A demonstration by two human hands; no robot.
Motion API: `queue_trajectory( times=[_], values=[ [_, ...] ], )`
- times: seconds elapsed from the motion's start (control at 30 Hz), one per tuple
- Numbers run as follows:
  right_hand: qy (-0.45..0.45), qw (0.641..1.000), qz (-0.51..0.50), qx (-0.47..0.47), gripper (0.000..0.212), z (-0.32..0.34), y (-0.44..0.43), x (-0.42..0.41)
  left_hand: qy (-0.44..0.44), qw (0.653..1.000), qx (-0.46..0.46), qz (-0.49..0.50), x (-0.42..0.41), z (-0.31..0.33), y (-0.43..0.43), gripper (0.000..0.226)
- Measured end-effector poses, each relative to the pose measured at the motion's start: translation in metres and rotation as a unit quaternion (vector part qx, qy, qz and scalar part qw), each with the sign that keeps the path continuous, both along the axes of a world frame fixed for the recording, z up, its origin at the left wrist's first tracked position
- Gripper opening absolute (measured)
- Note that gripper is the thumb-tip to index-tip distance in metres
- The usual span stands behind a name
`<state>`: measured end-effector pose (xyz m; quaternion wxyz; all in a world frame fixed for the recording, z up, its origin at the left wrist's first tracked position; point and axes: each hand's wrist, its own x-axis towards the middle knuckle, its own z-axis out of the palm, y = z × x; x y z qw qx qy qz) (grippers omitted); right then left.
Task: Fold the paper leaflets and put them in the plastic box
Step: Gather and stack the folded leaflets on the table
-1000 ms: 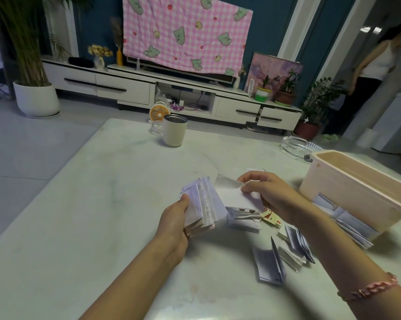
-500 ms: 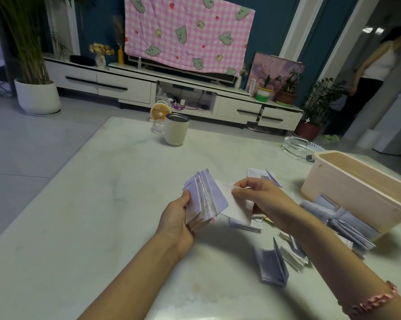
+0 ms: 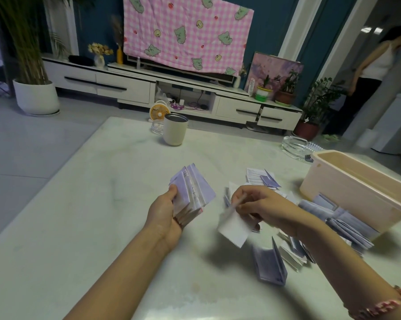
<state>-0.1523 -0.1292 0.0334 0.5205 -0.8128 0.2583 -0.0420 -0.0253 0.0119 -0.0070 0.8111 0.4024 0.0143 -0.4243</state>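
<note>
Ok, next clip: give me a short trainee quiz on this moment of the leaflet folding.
1. True or false: the left hand holds a stack of leaflets.
2. The cup is: A tipped over, B upright, C held in a hand.
3. Fill in: the single leaflet is pinched by the ___ hand.
Key: 1 true; 2 B; 3 right hand.
</note>
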Motion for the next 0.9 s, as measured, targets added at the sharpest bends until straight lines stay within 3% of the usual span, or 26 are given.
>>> queue_trajectory(
  times=[0.3,0.4,0.47,0.73,0.9],
  values=[
    [-0.111,0.985,-0.102,0.079,0.038,0.005,0.003,0.002,-0.099,0.992,0.074,0.026,-0.005,-0.007,-0.005,0.025],
    [-0.142,0.981,-0.103,0.086,0.027,0.013,0.005,0.002,-0.124,0.988,0.087,0.025,-0.005,-0.008,-0.007,0.026],
    [-0.148,0.983,-0.099,0.049,0.018,0.014,0.008,0.002,-0.140,0.985,0.097,0.029,-0.004,-0.009,-0.007,0.026],
    [-0.141,0.988,-0.060,-0.026,0.045,0.011,0.015,0.004,-0.177,0.977,0.117,0.011,-0.007,-0.010,-0.008,0.027],
    [-0.142,0.969,-0.105,-0.172,0.019,0.004,0.022,0.010,-0.179,0.977,0.117,-0.016,-0.010,-0.008,-0.006,0.029]
  ],
)
